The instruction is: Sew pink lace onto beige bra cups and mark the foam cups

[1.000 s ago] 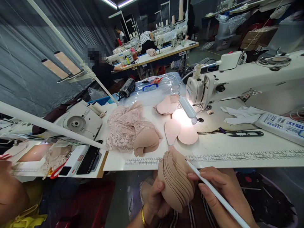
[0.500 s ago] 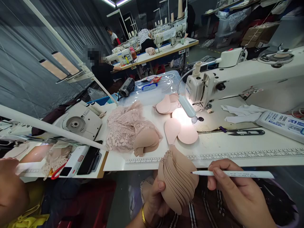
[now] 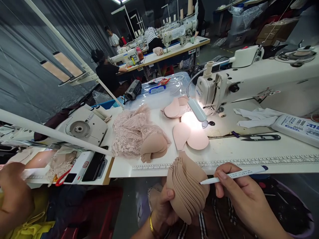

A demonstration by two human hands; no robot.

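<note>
**Head view: fanned foam cups in one hand, pen tip against them**

Head camera looks down at the left hand, whose grip is closed around the lower part of a stack of foam cups. The cups are beige, smooth and domed, nested one in another and fanned so that their curved edges show as a row of ridges on the left side. The stack is upright, just below the front edge of the desk and above the person's lap. A gold bangle sits on the left wrist.

The right hand pinches a pen in a closed grip between thumb and fingers. The pen is white with a dark blue end and lies nearly level, its tip touching the outermost cup on the right side of the stack.

On the desk, a printed ruler runs along the front edge. Behind it lie two flat pink pads under the lit lamp of a sewing machine, with more pads heaped further back. To the left, a pile of pink lace has folded beige cups resting against it. Black thread snips lie to the right.

A clear plastic box stands at the back of the desk. A blue handle and something red show there; whether they lie on its lid or inside cannot be told.
</note>
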